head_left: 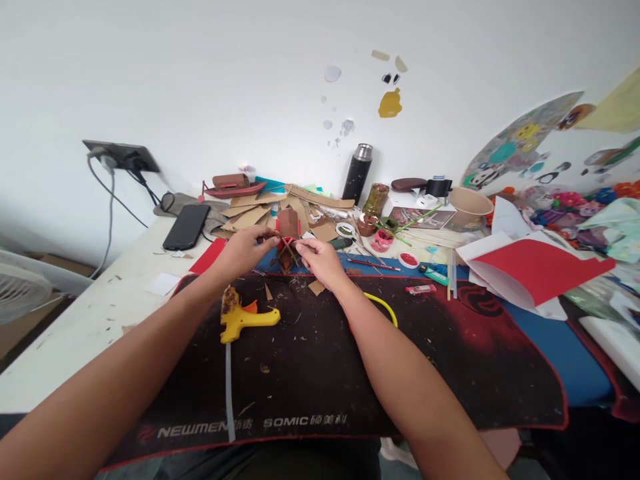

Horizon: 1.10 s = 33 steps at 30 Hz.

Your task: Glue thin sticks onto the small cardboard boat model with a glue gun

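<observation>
Against a white wall [225, 80], a small brown-and-red model [287, 243] is lying between the hands, its long axis running away from the person. The left hand [253, 245] is pinching its left side; the right hand's [320, 261] fingertips are hovering close at its right, their grip unclear.

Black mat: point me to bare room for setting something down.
The mat has room, bar small scraps, between the yellow glue gun and the right forearm. Another patch lies between that forearm and the mat's right edge. Crowded: the far side, with cardboard, paint jars, left hand, right hand.
</observation>
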### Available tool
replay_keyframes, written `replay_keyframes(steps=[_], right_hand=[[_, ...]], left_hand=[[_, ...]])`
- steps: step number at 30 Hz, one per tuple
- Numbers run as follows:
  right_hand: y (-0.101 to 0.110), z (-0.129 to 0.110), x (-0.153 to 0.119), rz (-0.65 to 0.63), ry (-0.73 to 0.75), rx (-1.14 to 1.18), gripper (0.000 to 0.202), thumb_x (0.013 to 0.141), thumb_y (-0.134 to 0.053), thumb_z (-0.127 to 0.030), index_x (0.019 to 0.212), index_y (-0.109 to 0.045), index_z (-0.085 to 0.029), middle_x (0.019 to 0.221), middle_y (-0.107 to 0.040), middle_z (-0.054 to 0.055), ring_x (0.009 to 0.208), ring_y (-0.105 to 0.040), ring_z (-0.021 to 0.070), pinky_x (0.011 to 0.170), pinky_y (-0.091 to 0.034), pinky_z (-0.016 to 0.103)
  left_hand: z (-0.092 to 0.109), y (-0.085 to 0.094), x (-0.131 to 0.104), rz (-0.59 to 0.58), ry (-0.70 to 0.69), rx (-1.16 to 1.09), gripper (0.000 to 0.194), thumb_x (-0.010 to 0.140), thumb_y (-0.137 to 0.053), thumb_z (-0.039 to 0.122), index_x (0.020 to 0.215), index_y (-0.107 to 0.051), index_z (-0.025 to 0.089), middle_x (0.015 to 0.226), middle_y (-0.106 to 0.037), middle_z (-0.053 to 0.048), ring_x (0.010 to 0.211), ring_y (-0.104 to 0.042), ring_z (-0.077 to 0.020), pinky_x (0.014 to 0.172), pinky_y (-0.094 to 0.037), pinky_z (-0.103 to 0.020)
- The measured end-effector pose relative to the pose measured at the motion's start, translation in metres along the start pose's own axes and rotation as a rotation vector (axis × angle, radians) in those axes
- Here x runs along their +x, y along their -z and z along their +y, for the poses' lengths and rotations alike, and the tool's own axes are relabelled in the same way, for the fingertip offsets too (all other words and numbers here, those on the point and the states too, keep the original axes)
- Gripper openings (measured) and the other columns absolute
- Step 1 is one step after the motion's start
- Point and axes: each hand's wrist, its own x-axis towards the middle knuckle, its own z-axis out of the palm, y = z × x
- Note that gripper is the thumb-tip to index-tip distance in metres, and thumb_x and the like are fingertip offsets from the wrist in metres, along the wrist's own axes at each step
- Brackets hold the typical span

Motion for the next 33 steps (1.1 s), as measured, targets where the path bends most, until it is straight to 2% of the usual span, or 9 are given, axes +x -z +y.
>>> replay_keyframes(steps=[4, 8, 19, 33], right_hand=[[-0.0024, -0.0028, 0.0000, -0.004, 0.003, 0.033, 0.029, 0.096, -0.065, -0.041, 0.107, -0.075, -0.016, 0.055, -0.049, -0.006, 0.051, -0.043, 0.0114, 0.055, -0.036, 0.025], [-0.0056, -0.0043, 0.0019, -0.014, 0.033, 0.058, 0.034, 0.096, -0.067, -0.047, 0.106, -0.075, -0.015, 0.056, -0.048, -0.007, 0.051, -0.042, 0.0109, 0.053, -0.033, 0.025], [-0.0084, -0.0062, 0.0036, -0.034, 0.043, 0.105, 0.031, 0.095, -0.069, -0.049, 0.098, -0.072, -0.018, 0.055, -0.045, -0.007, 0.050, -0.040, 0.0104, 0.050, -0.030, 0.025], [-0.0037, -0.0097, -0.0050, -0.041, 0.027, 0.085, 0.034, 0.093, -0.069, -0.053, 0.096, -0.072, -0.019, 0.056, -0.044, -0.007, 0.050, -0.039, 0.0104, 0.051, -0.030, 0.025]], left_hand=[[0.0035, 0.0006, 0.0034, -0.007, 0.013, -0.038, 0.036, 0.089, -0.055, 0.048, 0.096, -0.078, 0.021, 0.097, -0.081, -0.006, 0.092, -0.070, -0.0269, 0.082, -0.051, -0.034], [0.0043, 0.0012, 0.0043, -0.019, 0.010, -0.032, 0.040, 0.089, -0.055, 0.053, 0.093, -0.076, 0.019, 0.089, -0.079, -0.006, 0.084, -0.067, -0.0256, 0.078, -0.048, -0.034], [-0.0015, -0.0040, 0.0058, -0.052, -0.045, -0.113, 0.040, 0.090, -0.058, 0.056, 0.095, -0.079, 0.021, 0.092, -0.081, -0.005, 0.088, -0.070, -0.0258, 0.081, -0.050, -0.034], [0.0045, -0.0043, -0.0028, -0.083, -0.044, -0.250, 0.041, 0.088, -0.060, 0.059, 0.093, -0.076, 0.021, 0.091, -0.080, -0.004, 0.086, -0.069, -0.0242, 0.082, -0.052, -0.033]])
